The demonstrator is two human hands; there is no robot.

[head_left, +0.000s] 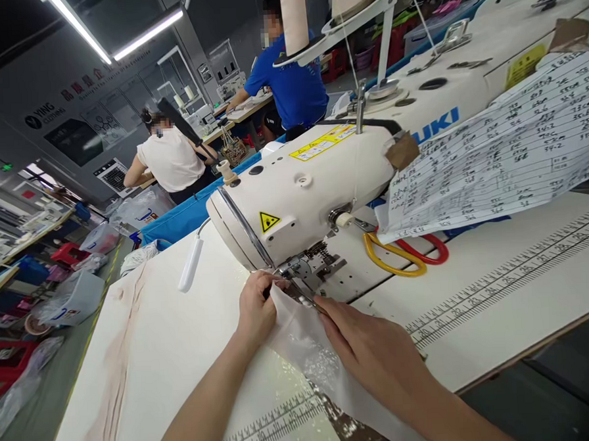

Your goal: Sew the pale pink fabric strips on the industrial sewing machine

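My left hand [257,309] is closed in a pinch on the upper edge of a sheer white fabric [308,341], just below the head of a white sewing machine [292,181]. My right hand [372,341] lies over the fabric's right side, its fingers closed around a slim dark metal tool [303,292]. The tool points toward my left fingertips. Its kind is hard to make out, and its rear end is hidden in my hand. The fabric hangs down between my forearms toward the table's front edge. The machine's needle area is partly covered by my left hand.
Yellow-handled scissors [395,258] and a red handle [431,249] lie under a handwritten paper sheet [498,150]. Ruler markings [505,275] run along the white table. A pinkish sheer cloth [119,361] lies at left. A white lamp [192,264] stands nearby. Two people sit beyond.
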